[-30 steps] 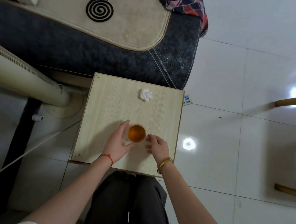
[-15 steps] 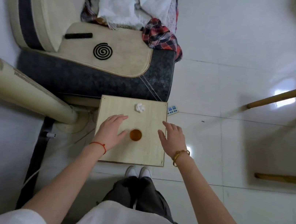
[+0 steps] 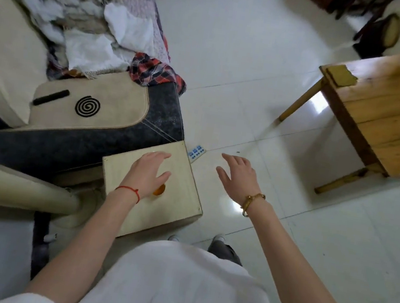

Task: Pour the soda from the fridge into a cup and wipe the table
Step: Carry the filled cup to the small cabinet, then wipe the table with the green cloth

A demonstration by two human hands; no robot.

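Since half a second ago our view has risen and swung right: both hands have lifted off the small table, the right one now out past its edge over the floor, and the white wad near the far edge is no longer visible, covered by our left hand.

Nearest: our white shirt [image 3: 173, 290] fills the bottom; shoe tips [image 3: 218, 238] show beyond it.

Left hand [image 3: 147, 173], red string [image 3: 128, 190] at the wrist, hovers over the small table [image 3: 183, 200], fingers straight and loosely spread, gripping nothing. The cup [image 3: 159, 190] of orange soda stands on the tabletop and peeks out from under the heel of that hand, mostly hidden by it; we can't tell whether there is contact.

Right hand [image 3: 238, 174], gold bracelet [image 3: 251, 203] on the wrist, hangs over the white tile floor [image 3: 336, 236], fingers spread and relaxed, empty, well apart from the cup.

Beyond the table's far corner a blue blister pack [image 3: 195, 152] lies on the tiles. Left of it, the dark sofa [image 3: 64, 146] has a coil [image 3: 87, 106] and a black bar [image 3: 50, 101] on its beige armrest, with heaped laundry [image 3: 96, 19] behind. Far right: a wooden table [image 3: 392, 107].
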